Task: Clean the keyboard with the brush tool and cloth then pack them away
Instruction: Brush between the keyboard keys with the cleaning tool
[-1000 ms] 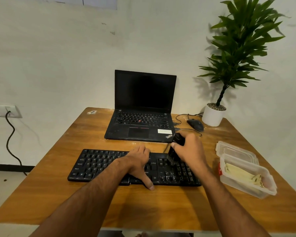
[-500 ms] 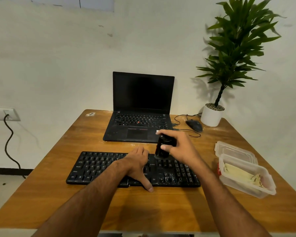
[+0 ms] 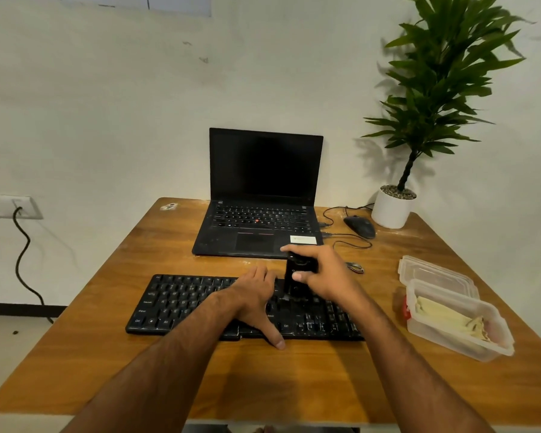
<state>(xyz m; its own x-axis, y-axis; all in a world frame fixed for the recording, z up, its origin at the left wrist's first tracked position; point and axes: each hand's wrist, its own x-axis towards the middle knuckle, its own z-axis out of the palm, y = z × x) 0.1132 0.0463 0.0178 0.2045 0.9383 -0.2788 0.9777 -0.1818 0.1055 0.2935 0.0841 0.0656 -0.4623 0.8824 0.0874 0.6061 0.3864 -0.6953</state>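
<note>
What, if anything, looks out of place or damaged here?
Nothing stands out. The right hand holds the brush tool upright on the keyboard, the left hand steadies it, and the cloth lies in the open container.

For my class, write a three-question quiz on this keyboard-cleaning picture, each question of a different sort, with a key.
1. True or false: the right hand grips the black brush tool upright over the keyboard.
2. Where is the yellow cloth? A) on the laptop B) in the open plastic box C) under the keyboard
3. Fill in: the left hand rests flat on the ____.

Key
1. True.
2. B: it lies in the plastic box at the table's right, with the lid just behind.
3. Keyboard, with the thumb reaching over its near edge.
</note>
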